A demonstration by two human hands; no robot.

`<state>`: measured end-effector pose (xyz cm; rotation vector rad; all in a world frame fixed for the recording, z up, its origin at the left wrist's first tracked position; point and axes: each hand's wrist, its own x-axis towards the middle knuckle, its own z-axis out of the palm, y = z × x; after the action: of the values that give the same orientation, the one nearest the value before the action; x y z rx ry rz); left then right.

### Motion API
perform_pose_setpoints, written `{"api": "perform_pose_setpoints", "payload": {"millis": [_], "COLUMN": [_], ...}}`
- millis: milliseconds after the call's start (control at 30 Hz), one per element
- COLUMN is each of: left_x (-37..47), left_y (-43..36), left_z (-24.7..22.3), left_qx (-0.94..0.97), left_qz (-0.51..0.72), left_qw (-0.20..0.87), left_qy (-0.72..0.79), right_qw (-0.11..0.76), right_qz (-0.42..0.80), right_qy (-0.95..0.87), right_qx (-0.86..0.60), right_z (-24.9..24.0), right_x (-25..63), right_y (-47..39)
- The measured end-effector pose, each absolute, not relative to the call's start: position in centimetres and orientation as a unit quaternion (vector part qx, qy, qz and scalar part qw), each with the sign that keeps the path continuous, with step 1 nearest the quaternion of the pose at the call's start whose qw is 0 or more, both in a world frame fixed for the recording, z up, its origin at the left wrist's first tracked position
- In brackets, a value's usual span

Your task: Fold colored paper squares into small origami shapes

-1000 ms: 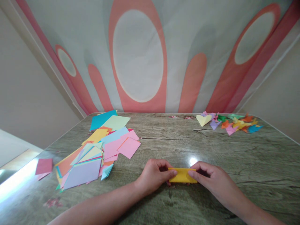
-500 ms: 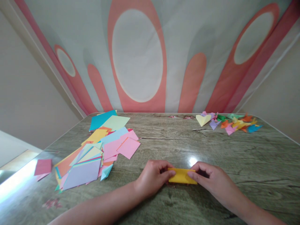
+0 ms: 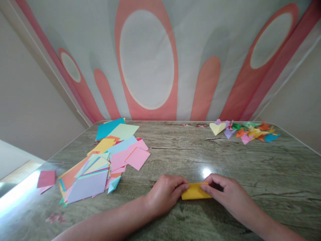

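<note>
A yellow strip of folded paper (image 3: 195, 191) lies level between my two hands, close above the wooden-patterned table (image 3: 175, 160). My left hand (image 3: 167, 192) pinches its left end, thumb in front and curled fingers behind. At the other end, my right hand (image 3: 223, 189) grips the upper right corner between thumb and index finger. The fingers behind the paper are partly hidden.
Sheets of coloured paper (image 3: 87, 185) are heaped at the left, with a small blue folded piece (image 3: 114, 184) beside them. A red paper square (image 3: 46, 179) lies at the left edge. Folded paper figures (image 3: 253, 132) cluster at the back right, near a cream paper heart (image 3: 217, 128).
My left hand has shifted slightly right and down, its fingers closing further over the paper's left end. The paper sits a little lower. My right hand is almost still.
</note>
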<state>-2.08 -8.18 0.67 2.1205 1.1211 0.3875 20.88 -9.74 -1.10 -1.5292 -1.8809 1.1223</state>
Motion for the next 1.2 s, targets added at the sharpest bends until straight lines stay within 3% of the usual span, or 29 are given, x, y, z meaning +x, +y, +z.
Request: {"api": "perform_pose_setpoints", "payload": {"millis": [433,833,1067,1200], "left_x": [-1.9,-1.9,-2.2,-2.4], "left_y": [-8.2,-8.2,-7.2,-7.2], "left_z": [1.4,-0.1,-0.2,-0.1], "left_qx": [0.887,0.863,0.932,0.940], "left_qz": [0.063,0.113,0.122,0.105], "left_qw": [0.209,0.221,0.233,0.226], "left_qy": [0.406,0.440,0.249,0.234], "right_qw": [0.203,0.192,0.231,0.263], "right_qz": [0.317,0.224,0.217,0.178], "right_qy": [-0.754,-0.810,-0.816,-0.866], "right_qx": [-0.538,-0.506,-0.483,-0.386], "right_z": [-1.6,-2.8,-2.7,-1.8], "right_x": [20.2,19.9,19.8,19.8], "right_y": [-9.9,-10.1,-9.9,-9.9]}}
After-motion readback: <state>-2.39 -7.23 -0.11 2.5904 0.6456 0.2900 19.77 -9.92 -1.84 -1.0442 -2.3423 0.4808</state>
